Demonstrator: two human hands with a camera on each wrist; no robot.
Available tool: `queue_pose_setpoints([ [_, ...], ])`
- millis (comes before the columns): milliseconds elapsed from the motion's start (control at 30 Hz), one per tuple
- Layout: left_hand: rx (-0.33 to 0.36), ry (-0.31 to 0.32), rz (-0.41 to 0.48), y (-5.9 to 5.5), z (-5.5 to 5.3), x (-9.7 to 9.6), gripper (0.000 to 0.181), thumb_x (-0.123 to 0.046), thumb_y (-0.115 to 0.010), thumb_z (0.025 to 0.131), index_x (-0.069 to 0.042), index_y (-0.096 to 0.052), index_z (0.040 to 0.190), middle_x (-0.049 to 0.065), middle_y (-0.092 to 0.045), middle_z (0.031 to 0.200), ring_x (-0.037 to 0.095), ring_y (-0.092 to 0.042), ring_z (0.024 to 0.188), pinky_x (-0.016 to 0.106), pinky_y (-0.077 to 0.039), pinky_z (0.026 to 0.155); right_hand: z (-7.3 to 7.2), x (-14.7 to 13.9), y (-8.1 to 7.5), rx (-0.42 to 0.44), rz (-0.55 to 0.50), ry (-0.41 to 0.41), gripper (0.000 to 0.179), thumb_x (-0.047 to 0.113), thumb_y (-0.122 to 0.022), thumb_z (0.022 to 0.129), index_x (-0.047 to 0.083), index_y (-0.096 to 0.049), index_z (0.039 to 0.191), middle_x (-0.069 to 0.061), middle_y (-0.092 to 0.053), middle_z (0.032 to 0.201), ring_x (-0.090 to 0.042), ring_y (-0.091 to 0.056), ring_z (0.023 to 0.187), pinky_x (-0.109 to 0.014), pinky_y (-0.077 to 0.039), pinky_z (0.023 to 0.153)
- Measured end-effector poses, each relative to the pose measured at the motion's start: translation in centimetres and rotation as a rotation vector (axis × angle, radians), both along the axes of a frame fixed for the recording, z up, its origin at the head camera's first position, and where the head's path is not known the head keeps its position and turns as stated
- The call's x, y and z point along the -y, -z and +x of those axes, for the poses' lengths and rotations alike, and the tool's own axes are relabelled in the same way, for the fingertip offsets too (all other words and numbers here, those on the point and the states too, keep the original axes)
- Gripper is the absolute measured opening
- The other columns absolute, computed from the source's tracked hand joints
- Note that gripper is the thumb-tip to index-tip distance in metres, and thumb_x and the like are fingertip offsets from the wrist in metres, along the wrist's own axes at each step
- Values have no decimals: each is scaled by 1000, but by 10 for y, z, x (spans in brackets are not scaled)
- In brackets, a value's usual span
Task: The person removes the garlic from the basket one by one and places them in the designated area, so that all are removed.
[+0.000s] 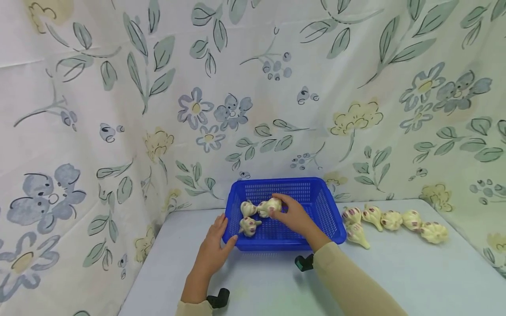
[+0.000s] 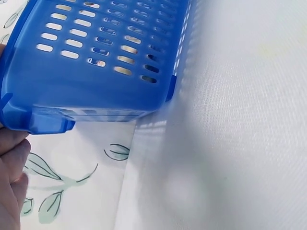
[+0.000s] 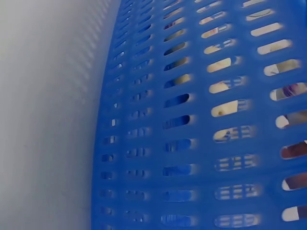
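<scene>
Tabletop basket (image 1: 316,199): right hand (image 1: 290,215) gripping garlic bulb (image 1: 270,205), left hand (image 1: 215,243) steadying rim.

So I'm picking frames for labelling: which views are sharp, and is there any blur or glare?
Head view: evenly lit and sharp, soft shadows under the basket, edges bowed by the wide lens. Left wrist view: basket wall sharp, the left hand at the edge soft, table bright but not blown out. Right wrist view: too close, the basket mesh blurred throughout.
</scene>
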State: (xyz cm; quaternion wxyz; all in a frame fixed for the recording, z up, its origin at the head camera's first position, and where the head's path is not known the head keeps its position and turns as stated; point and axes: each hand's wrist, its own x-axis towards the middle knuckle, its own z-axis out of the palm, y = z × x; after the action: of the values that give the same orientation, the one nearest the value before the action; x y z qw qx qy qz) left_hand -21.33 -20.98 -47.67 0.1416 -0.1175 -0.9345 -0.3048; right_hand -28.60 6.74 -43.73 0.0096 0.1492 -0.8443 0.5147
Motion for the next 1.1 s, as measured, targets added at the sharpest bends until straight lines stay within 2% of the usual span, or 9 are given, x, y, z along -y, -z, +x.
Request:
queue_pose_setpoints([
  [133,-43,-8,-54,1,-1,-2,69,-44,-57,98,-3,-39,150,7,-30,161,29,-23,150,53,-16,122,2,-3,-2,-27,-28,1,57,33,-72,89,23,-52,142,-6,-53,139,-32,-56,125,-45,-53,96],
  [367,7,-23,-46,-1,2,-3,79,-62,-48,96,-6,-38,151,6,-28,162,29,-23,150,51,-21,120,3,-14,-3,-147,-41,20,53,31,-75,87,21,-58,136,-3,-55,135,-27,-58,120,-45,-50,101],
  [567,25,-38,-39,-2,3,-5,76,-57,-52,96,-7,-38,151,5,-29,162,27,-24,150,51,-23,120,6,-28,-6,-142,-74,66,57,41,-77,84,24,-58,135,-1,-56,134,-25,-59,120,-43,-53,98],
  [700,31,-51,-39,-3,3,-5,76,-58,-52,96,-7,-39,151,5,-29,162,28,-24,150,52,-24,119,9,-40,-11,-161,-98,85,59,41,-79,82,24,-59,135,-2,-57,133,-24,-59,119,-43,-53,97],
  [800,28,-52,-36,-2,3,-5,75,-56,-54,96,-7,-39,151,5,-29,162,28,-25,150,53,-24,119,13,-51,-15,-175,-120,107,60,39,-81,81,22,-59,135,-3,-58,133,-25,-61,116,-40,-55,95],
  [933,26,-53,-27,-2,3,-5,74,-53,-56,96,-7,-39,151,4,-29,162,28,-25,150,52,-24,119,20,-69,-18,-149,-167,146,63,38,-81,80,20,-58,137,-6,-57,136,-28,-62,117,-29,-57,88],
  [1100,21,-40,-9,0,3,-4,74,-54,-55,96,-7,-40,151,5,-30,161,27,-25,150,51,-24,119,31,-96,-20,-122,-192,234,67,38,-79,83,18,-55,142,-12,-57,139,-29,-58,125,-17,-52,89],
])
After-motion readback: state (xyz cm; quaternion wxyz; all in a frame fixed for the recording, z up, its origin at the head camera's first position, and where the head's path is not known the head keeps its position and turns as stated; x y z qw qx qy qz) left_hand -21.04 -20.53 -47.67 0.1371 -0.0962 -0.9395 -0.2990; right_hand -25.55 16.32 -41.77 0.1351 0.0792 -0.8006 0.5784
